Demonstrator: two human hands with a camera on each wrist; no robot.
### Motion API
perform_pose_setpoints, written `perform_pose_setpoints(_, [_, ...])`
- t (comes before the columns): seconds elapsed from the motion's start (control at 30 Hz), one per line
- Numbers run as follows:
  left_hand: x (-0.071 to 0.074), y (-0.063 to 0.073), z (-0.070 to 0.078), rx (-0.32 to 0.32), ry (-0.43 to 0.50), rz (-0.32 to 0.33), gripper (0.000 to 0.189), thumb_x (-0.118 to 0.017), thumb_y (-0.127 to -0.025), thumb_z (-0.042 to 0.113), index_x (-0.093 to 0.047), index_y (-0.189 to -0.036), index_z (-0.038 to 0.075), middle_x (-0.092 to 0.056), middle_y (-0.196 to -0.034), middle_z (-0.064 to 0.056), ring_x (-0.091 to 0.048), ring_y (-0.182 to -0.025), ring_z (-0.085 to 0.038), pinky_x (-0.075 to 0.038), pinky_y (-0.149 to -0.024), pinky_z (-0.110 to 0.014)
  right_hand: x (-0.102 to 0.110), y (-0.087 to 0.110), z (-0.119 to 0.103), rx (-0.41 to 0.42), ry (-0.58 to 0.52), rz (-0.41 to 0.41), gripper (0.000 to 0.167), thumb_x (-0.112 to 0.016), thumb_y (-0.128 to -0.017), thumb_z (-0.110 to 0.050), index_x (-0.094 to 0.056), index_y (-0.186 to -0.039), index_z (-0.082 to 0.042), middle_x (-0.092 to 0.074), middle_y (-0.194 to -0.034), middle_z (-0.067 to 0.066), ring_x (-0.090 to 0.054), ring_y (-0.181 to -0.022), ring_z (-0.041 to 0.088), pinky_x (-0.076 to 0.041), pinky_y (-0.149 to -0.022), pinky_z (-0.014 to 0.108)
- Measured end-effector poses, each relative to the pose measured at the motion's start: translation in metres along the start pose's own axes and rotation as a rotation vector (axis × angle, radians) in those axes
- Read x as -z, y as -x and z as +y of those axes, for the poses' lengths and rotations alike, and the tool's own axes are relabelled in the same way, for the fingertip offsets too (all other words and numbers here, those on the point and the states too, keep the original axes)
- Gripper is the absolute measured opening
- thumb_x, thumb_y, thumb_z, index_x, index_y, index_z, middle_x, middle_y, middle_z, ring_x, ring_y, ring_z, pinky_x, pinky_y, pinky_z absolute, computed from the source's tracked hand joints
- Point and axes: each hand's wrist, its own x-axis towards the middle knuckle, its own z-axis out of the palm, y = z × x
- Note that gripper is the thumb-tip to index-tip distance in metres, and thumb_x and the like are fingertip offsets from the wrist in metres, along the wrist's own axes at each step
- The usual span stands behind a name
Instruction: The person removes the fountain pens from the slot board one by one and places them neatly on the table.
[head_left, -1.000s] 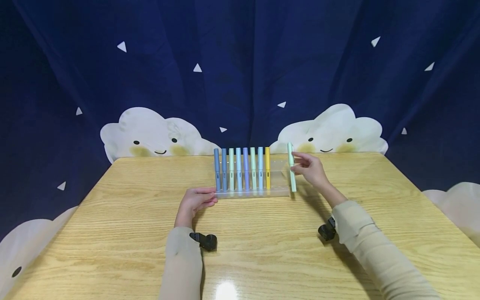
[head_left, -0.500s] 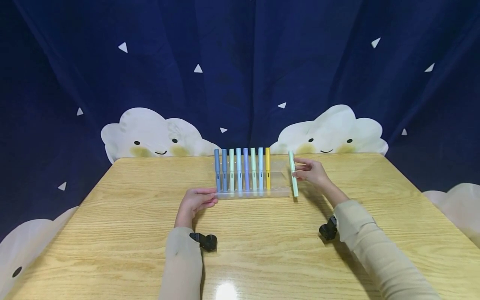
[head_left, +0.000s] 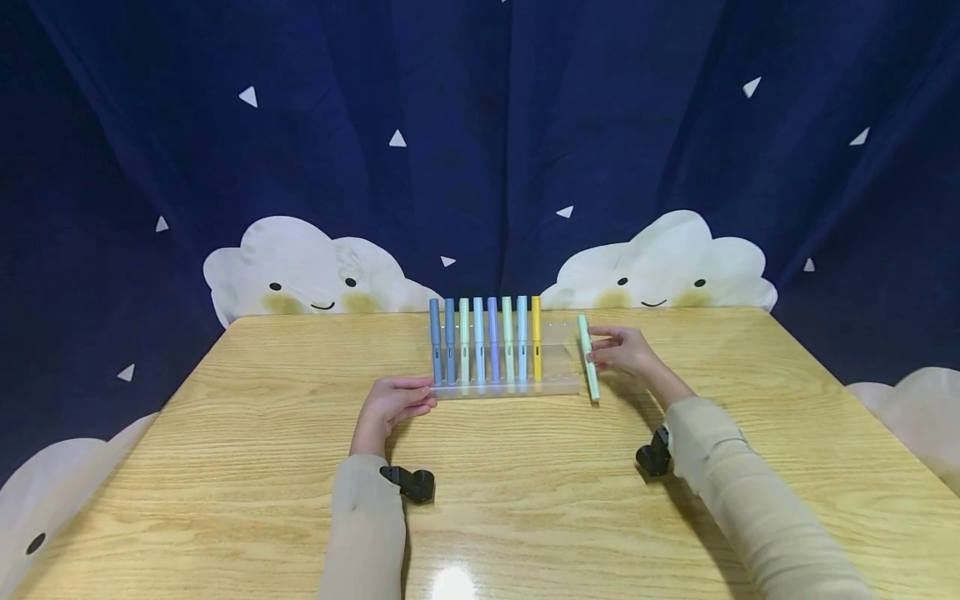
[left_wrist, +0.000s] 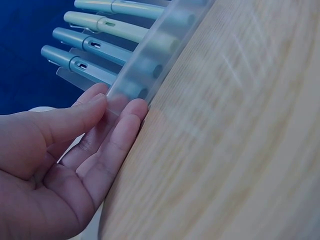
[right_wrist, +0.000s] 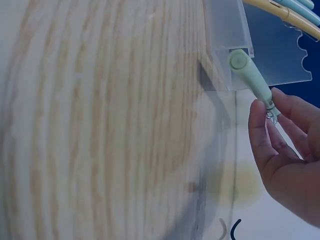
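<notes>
My left hand (head_left: 393,402) holds the left end of a clear plastic pen stand (head_left: 558,386), thumb on its front ledge in the left wrist view. Several capped pens lean side by side in the stand: dark blue, pale green, light blue, purple and, rightmost, a yellow pen (head_left: 536,333). Just past the stand's right end, my right hand (head_left: 624,350) pinches a light green pen (head_left: 587,346) between thumb and fingers. That pen tilts slightly, its top leaning left. In the right wrist view its round end (right_wrist: 239,61) overlaps the stand's corner.
The stand sits toward the back of a wood-grain table (head_left: 510,483). Behind the table hangs a dark blue curtain (head_left: 465,125) with white clouds and triangles. A black wrist camera (head_left: 411,483) is strapped at each sleeve cuff.
My right hand has lowered the light green pen beside the stand's right end, and the pen has tilted more, its bottom moving right. My left hand stays on the stand.
</notes>
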Motion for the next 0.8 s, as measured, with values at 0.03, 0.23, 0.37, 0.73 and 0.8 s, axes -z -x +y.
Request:
perform_pose_setpoints(0.03, [-0.0001,-0.0003,-0.0002,0.001,-0.001,0.000,0.028,-0.054,-0.084,-0.010,-0.054,-0.112,-0.014,-0.065,-0.082,-0.017,-0.063,-0.064,-0.016,-0.056,-0.065,-0.028,0.0000,0.0000,0.0006,-0.005,-0.006,-0.010,0.055,-0.057,-0.081,0.010,-0.033,-0.130,0.013,-0.049,-0.109,0.033,-0.060,-0.068,0.010,-0.054,-0.075,0.036])
perform_pose_setpoints(0.23, [-0.0014,0.0012,0.0017,0.015,-0.009,0.009,0.027,-0.054,-0.084,-0.009,-0.056,-0.112,-0.013,-0.065,-0.083,-0.017,-0.063,-0.065,-0.017,-0.055,-0.066,-0.028,-0.0004,-0.0020,0.0033,-0.029,-0.006,-0.062,0.055,-0.057,-0.080,0.012,-0.032,-0.129,0.015,-0.055,-0.093,0.019,-0.060,-0.065,0.012,-0.055,-0.070,0.033])
perform_pose_setpoints(0.37, [-0.0023,0.0016,0.0024,0.022,-0.019,0.023,0.027,-0.055,-0.085,-0.008,-0.057,-0.111,-0.012,-0.065,-0.085,-0.019,-0.064,-0.066,-0.017,-0.055,-0.067,-0.028,-0.0008,-0.0040,0.0055,-0.061,0.002,-0.067,0.054,-0.058,-0.080,0.012,-0.034,-0.128,0.015,-0.056,-0.088,0.014,-0.060,-0.063,0.013,-0.055,-0.068,0.032])
perform_pose_setpoints(0.73, [0.0020,-0.0001,-0.0003,-0.008,-0.002,-0.020,0.023,-0.058,-0.083,-0.007,-0.061,-0.106,-0.010,-0.065,-0.086,-0.021,-0.064,-0.068,-0.019,-0.055,-0.067,-0.028,-0.0034,-0.0079,0.0095,-0.103,0.062,-0.090,0.053,-0.059,-0.079,0.012,-0.034,-0.126,0.016,-0.055,-0.091,0.019,-0.059,-0.061,0.013,-0.056,-0.061,0.030])
perform_pose_setpoints(0.8, [-0.0004,0.0020,0.0026,0.011,-0.015,0.012,0.027,-0.055,-0.084,-0.007,-0.057,-0.111,-0.011,-0.064,-0.088,-0.021,-0.064,-0.068,-0.018,-0.055,-0.069,-0.029,-0.0049,-0.0084,0.0088,-0.110,0.073,-0.084,0.053,-0.059,-0.079,0.012,-0.035,-0.126,0.016,-0.054,-0.091,0.019,-0.059,-0.061,0.012,-0.056,-0.060,0.029])
